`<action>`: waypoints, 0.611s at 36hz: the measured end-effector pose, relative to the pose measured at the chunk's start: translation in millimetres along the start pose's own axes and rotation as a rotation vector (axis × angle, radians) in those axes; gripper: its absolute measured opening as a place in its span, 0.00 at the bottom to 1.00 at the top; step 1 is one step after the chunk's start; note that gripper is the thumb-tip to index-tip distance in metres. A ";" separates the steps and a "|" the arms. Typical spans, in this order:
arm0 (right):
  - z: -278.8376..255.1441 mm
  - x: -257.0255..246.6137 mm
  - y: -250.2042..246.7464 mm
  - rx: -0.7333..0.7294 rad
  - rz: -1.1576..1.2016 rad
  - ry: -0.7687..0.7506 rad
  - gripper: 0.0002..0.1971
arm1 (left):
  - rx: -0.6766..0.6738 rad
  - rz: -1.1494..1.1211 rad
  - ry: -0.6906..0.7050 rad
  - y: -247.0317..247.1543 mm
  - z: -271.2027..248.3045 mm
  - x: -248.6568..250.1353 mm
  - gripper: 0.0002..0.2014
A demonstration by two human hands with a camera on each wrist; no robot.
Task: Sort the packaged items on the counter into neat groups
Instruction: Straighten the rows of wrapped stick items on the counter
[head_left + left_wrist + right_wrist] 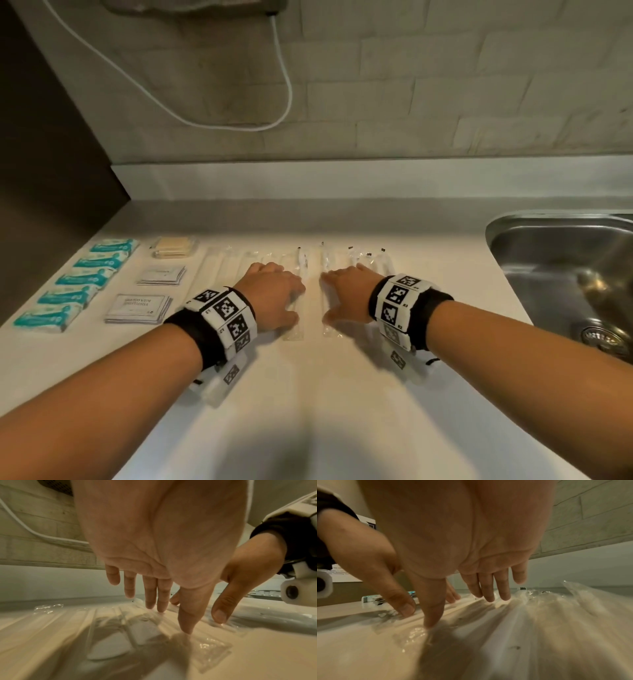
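Observation:
Several long clear-wrapped packets lie side by side across the middle of the white counter (308, 394). My left hand (274, 294) lies flat, palm down, on the left group of packets (294, 274), fingers straight (161, 599) and thumb tip (186, 627) touching the wrap. My right hand (346, 294) lies flat on the right group of packets (368, 260), fingers straight (488, 591), thumb (433, 615) pressing the plastic. A narrow bare gap separates the two groups. Neither hand grips anything.
At the far left stands a row of teal wet-wipe packs (78, 284). Beside them lie two stacks of white sachets (138, 308) and a clear box of beige pads (174, 246). A steel sink (565, 274) sits right; a white cable (284, 85) hangs on the tiled wall.

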State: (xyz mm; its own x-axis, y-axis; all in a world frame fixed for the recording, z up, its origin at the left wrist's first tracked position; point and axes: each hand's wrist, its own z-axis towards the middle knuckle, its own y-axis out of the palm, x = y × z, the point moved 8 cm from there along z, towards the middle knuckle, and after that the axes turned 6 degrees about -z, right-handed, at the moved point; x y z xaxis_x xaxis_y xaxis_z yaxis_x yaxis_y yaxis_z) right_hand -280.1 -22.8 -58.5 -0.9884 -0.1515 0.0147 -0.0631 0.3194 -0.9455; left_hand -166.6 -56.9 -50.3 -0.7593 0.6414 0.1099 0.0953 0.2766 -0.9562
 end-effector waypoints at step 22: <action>-9.1 6.6 1.8 0.016 -0.033 -0.015 0.39 | 0.043 -0.085 -0.022 -7.6 9.1 10.6 0.30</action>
State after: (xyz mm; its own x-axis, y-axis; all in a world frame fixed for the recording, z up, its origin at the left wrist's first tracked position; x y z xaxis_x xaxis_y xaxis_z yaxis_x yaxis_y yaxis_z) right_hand -288.1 -14.7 -57.1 -0.9836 -0.1756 0.0408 -0.0929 0.2995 -0.9496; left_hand -181.3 -58.7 -44.3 -0.7773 0.6010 0.1858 0.0022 0.2979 -0.9546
